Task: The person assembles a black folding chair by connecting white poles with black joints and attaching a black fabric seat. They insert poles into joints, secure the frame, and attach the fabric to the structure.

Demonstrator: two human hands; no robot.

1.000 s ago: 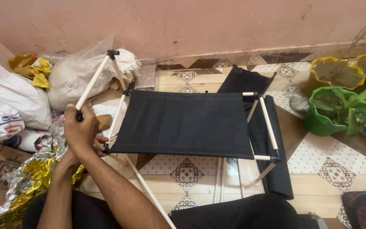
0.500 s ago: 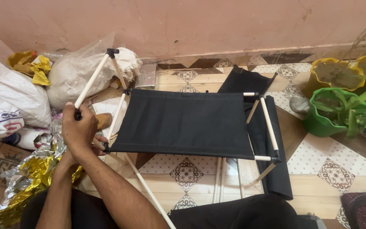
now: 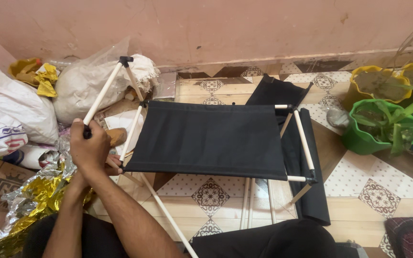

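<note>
A frame of white rods with black corner joints carries a taut black fabric panel [image 3: 209, 138] and lies on the tiled floor. One loose-angled white rod [image 3: 103, 93] rises to a black joint [image 3: 125, 60] at the top left. My left hand [image 3: 89, 145] is closed around that rod's lower end. My right hand [image 3: 114, 165] is mostly hidden under the left. Only its curled fingertips show, gripping the frame's rod at the panel's near-left corner. A second black fabric piece [image 3: 311, 191] hangs along the frame's right side.
White sacks [image 3: 15, 107] and a clear plastic bag [image 3: 84, 79] are piled at the left by the pink wall. Crumpled gold and silver foil [image 3: 29, 200] lies on cardboard at the lower left. Green, yellow and blue plant pots [image 3: 378, 126] stand at the right.
</note>
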